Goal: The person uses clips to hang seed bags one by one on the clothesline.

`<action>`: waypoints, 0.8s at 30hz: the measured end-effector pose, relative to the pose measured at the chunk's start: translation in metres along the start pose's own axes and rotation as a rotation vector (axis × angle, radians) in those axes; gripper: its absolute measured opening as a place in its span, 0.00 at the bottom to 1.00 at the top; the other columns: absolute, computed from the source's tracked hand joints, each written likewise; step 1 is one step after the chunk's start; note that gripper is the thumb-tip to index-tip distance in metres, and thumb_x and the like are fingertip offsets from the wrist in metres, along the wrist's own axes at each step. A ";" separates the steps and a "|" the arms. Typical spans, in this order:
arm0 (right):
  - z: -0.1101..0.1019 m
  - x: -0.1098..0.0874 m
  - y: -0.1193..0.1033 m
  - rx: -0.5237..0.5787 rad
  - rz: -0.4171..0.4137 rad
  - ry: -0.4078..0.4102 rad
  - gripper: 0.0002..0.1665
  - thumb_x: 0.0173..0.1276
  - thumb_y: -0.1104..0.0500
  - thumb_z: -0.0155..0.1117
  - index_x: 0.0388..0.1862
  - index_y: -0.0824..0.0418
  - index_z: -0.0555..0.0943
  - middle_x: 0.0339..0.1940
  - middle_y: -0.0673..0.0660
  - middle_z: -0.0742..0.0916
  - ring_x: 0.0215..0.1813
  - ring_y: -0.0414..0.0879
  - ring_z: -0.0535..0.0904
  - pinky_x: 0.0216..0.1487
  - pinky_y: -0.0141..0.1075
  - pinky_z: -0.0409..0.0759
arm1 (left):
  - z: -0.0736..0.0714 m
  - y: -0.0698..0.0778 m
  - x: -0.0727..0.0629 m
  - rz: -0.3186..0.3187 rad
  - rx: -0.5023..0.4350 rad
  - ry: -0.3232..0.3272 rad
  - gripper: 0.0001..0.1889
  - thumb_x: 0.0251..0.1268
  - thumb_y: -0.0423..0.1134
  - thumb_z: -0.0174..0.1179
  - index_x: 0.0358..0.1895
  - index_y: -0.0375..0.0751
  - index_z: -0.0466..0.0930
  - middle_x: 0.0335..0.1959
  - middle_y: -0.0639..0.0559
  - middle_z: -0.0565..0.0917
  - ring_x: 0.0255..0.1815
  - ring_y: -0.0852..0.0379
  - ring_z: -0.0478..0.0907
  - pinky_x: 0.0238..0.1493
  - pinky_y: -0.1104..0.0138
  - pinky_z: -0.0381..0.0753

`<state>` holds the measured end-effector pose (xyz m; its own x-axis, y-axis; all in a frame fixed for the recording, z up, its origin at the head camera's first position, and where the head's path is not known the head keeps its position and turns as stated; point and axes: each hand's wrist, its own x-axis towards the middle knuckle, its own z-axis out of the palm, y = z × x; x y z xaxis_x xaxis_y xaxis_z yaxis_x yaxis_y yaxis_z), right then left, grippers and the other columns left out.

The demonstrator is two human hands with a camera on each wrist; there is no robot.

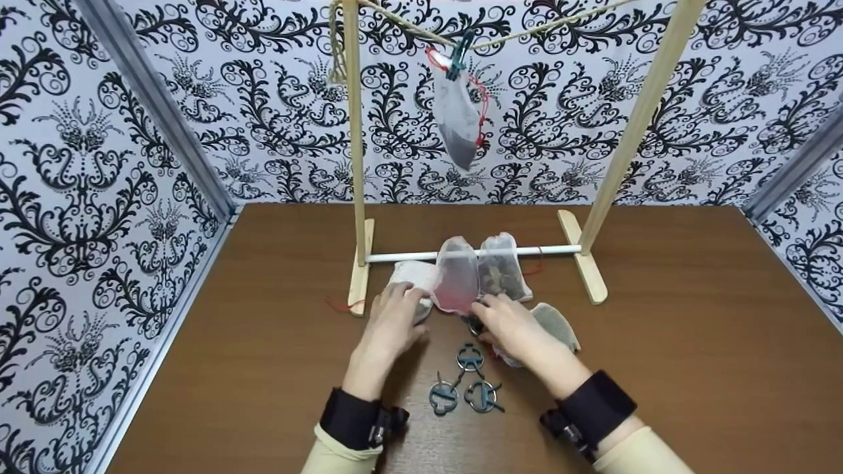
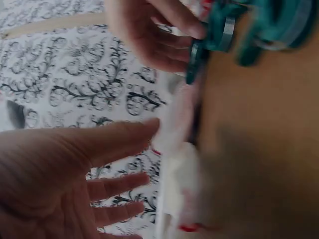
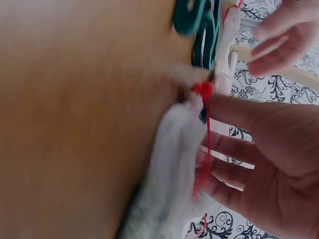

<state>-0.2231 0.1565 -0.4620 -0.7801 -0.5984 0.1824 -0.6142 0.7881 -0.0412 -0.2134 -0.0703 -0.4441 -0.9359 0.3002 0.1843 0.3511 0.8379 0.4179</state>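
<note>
My right hand [image 1: 510, 321] pinches a dark green plant clip [image 2: 196, 59] at its fingertips, low over the table. Beside that hand lies a drawstring pouch [image 1: 554, 327] with greenish filling; its red cord [image 3: 203, 90] crosses near the thumb. My left hand [image 1: 393, 320] is spread over a white pouch [image 1: 413, 273], holding nothing; whether it touches the pouch is unclear. Between the hands lie a pink pouch [image 1: 456, 276] and a sheer pouch with dark filling [image 1: 502, 273]. Three green plant clips with metal rings [image 1: 470, 359] lie in front of them.
Two wooden posts [image 1: 355, 145] with feet carry a sagging rope [image 1: 527, 33]. A green clip [image 1: 461, 56] on it holds a hanging pouch [image 1: 456, 118]. A white rod [image 1: 553, 250] joins the posts low down. Patterned walls [image 1: 99, 164] enclose the brown table [image 1: 691, 329].
</note>
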 end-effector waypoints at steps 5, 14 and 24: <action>0.004 -0.005 -0.005 -0.008 0.009 0.064 0.20 0.49 0.70 0.76 0.41 0.63 0.79 0.41 0.60 0.85 0.40 0.59 0.81 0.39 0.50 0.82 | 0.010 -0.009 -0.002 -0.095 0.073 -0.035 0.26 0.47 0.31 0.76 0.53 0.35 0.78 0.59 0.34 0.77 0.64 0.33 0.73 0.56 0.41 0.79; 0.005 -0.017 -0.001 0.196 0.221 0.100 0.14 0.52 0.65 0.78 0.37 0.61 0.82 0.38 0.56 0.87 0.45 0.56 0.83 0.46 0.51 0.82 | 0.009 -0.020 -0.002 -0.082 0.132 0.026 0.16 0.50 0.28 0.70 0.44 0.34 0.83 0.44 0.37 0.83 0.41 0.37 0.84 0.42 0.50 0.85; 0.001 -0.028 0.016 0.388 0.201 0.191 0.33 0.56 0.67 0.75 0.62 0.65 0.77 0.57 0.64 0.85 0.58 0.59 0.82 0.57 0.53 0.81 | 0.003 -0.024 0.006 0.042 0.010 0.295 0.12 0.48 0.18 0.64 0.37 0.32 0.85 0.36 0.41 0.86 0.42 0.46 0.86 0.43 0.59 0.86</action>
<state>-0.2111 0.1858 -0.4687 -0.8744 -0.3740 0.3092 -0.4811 0.7514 -0.4516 -0.2279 -0.0873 -0.4559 -0.8711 0.1902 0.4527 0.3874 0.8327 0.3957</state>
